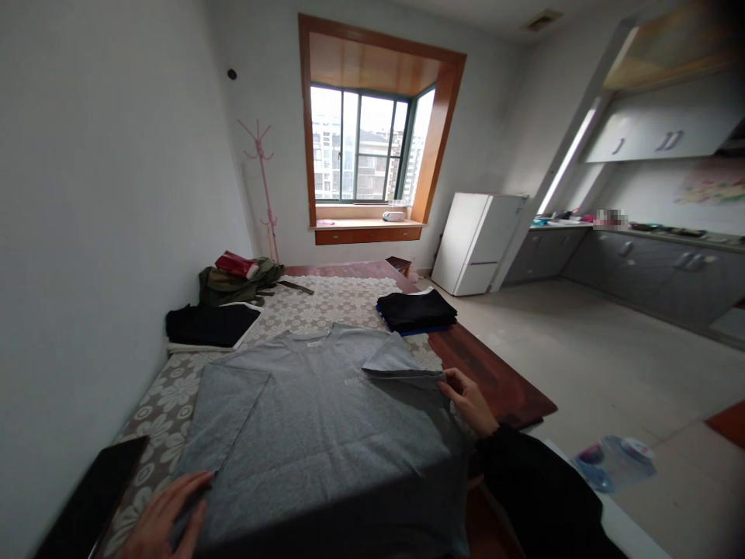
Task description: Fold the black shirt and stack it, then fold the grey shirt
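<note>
**Grey tee: sleeve fold, right side in hand**

The grey T-shirt [326, 435] lies flat, front up, on the lace-pattern cloth [343, 299] over the wooden table [494, 373]. Your right hand [470, 400] pinches the right sleeve [396, 363] at its edge w/ fingers closed on the fabric; the sleeve is already turned in over the chest. Your left hand [166, 516] rests flat on the lower left edge of the shirt, fingers spread, pinning, not gripping.

To do it well, I'd say: keep the left palm down so the body doesn't slide, lay the sleeve so its fold runs parallel to the side seam, and match the left side, which looks already folded in. Smooth outwards before letting go.

Writing: small pale chest print and a neck label, both too blurred to read. No brand legible on the black folded clothes [416, 310] beyond, either.
</note>
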`<control>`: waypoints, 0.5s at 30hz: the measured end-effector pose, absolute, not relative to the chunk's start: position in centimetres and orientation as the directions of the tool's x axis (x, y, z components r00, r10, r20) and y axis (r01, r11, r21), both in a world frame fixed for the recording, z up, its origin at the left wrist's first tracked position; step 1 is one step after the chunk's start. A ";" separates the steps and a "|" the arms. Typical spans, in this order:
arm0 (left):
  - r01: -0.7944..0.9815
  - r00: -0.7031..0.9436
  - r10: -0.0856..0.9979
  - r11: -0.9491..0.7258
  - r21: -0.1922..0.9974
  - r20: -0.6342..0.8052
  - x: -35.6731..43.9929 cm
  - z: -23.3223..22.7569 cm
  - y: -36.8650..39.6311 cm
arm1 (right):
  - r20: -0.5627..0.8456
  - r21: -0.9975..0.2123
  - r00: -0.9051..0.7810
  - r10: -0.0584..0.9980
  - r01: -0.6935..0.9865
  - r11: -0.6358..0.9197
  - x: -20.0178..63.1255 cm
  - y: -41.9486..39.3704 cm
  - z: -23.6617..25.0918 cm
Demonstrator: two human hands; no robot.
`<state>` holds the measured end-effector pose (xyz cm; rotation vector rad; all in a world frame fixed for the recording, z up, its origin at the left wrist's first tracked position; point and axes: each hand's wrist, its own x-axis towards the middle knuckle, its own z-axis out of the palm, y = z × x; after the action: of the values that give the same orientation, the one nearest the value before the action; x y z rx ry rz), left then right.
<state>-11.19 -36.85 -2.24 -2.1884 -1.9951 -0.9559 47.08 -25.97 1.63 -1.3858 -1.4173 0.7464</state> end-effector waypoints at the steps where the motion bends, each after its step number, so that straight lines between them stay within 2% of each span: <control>1: 0.899 0.046 0.901 -0.226 0.375 0.431 -9.0 -1.2 -36.8 | 0.224 -0.915 0.121 0.967 0.369 0.165 47.0 -25.9 1.8; 3: 0.854 0.216 0.900 -0.362 0.374 0.378 -3.2 1.1 -36.5 | 0.230 -0.907 0.093 0.969 0.382 0.178 46.8 -26.0 2.0; 5: 0.731 0.423 0.850 -0.525 0.435 0.315 3.7 3.2 -35.9 | 0.238 -0.895 0.056 0.970 0.400 0.197 46.6 -26.1 2.3; 8: 0.504 0.702 0.678 -0.690 0.520 0.219 13.3 4.9 -33.4 | 0.286 -0.853 0.034 0.958 0.465 0.238 46.0 -26.5 2.5; 10: 0.503 0.750 0.634 -0.733 0.459 0.190 18.4 5.0 -30.9 | 0.334 -0.811 0.039 0.942 0.521 0.266 45.8 -26.7 2.5; 11: 0.547 0.742 0.649 -0.731 0.408 0.169 20.4 4.8 -29.5 | 0.364 -0.787 0.038 0.931 0.548 0.285 45.6 -26.7 2.5; 15: 0.622 0.692 0.703 -0.697 0.358 0.165 25.4 3.6 -25.4 | 0.501 -0.647 -0.088 0.861 0.623 0.439 45.3 -26.9 1.7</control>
<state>25.44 -25.43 3.62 -3.1396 -1.2570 -0.5035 45.34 -26.93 1.72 -1.2712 -1.8002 0.3350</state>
